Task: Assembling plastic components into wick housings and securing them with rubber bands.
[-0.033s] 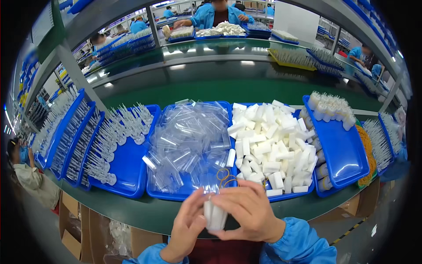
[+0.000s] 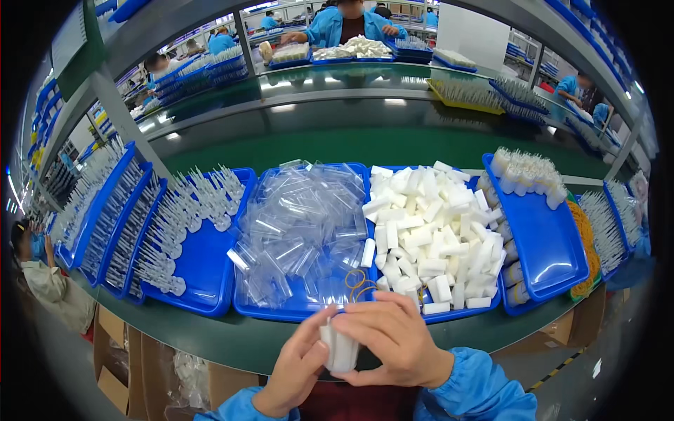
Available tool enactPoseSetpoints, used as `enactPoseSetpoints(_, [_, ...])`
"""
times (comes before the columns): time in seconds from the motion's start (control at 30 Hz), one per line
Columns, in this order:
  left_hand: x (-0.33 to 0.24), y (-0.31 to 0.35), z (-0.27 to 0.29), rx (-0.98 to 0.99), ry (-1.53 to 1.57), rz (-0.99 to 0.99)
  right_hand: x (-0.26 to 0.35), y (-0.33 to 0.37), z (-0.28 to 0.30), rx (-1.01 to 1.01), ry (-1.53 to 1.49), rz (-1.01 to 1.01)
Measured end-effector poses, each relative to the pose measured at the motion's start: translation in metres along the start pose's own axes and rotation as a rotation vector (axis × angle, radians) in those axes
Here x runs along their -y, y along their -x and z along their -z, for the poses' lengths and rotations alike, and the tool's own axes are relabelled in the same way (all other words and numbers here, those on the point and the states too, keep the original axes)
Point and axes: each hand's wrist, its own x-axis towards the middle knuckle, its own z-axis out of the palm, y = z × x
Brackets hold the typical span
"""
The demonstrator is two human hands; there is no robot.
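Observation:
In front of my body, both hands hold a small bundle of white block-like pieces [image 2: 341,351] upright. My left hand [image 2: 295,363] grips its left side between thumb and fingers. My right hand [image 2: 399,344] curves over the top and right side, its thumb near the base. Thin yellow-orange rubber bands [image 2: 349,276] show just beyond the right fingers; I cannot tell whether they touch them. Past my hands lie clear plastic sleeves [image 2: 302,210] in a blue tray and, to their right, a heap of white foam-like blocks [image 2: 432,238].
Blue trays of white thin-stemmed parts [image 2: 200,203] stand at the left. At the right a blue tray [image 2: 544,249] with bundled pieces [image 2: 526,172] rests tilted on another, beside more rubber bands [image 2: 583,259]. A green conveyor [image 2: 295,137] crosses behind; a co-worker [image 2: 351,24] sits opposite.
My hands and the white bundle have shifted very slightly toward the left. My grip looks the same.

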Motion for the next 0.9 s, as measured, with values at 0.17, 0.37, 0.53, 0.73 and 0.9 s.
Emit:
enactPoseSetpoints(0.17, [-0.007,-0.005,-0.003,0.108,0.005,0.248,0.009,-0.003,0.006,0.108,0.008,-0.095])
enactPoseSetpoints(0.37, [0.008,-0.003,0.001,0.208,0.056,0.288,0.009,0.012,0.003,0.126,0.134,0.003])
enactPoseSetpoints(0.53, [0.022,-0.005,0.007,0.233,0.048,0.318,0.010,0.019,-0.007,0.109,0.138,0.061])
enactPoseSetpoints(0.73, [0.037,0.013,0.004,0.155,0.078,0.436,0.014,0.038,-0.016,0.176,0.075,0.039])
enactPoseSetpoints(0.9, [0.031,0.008,0.002,0.079,0.003,0.280,0.016,0.019,-0.012,0.215,-0.086,-0.061])
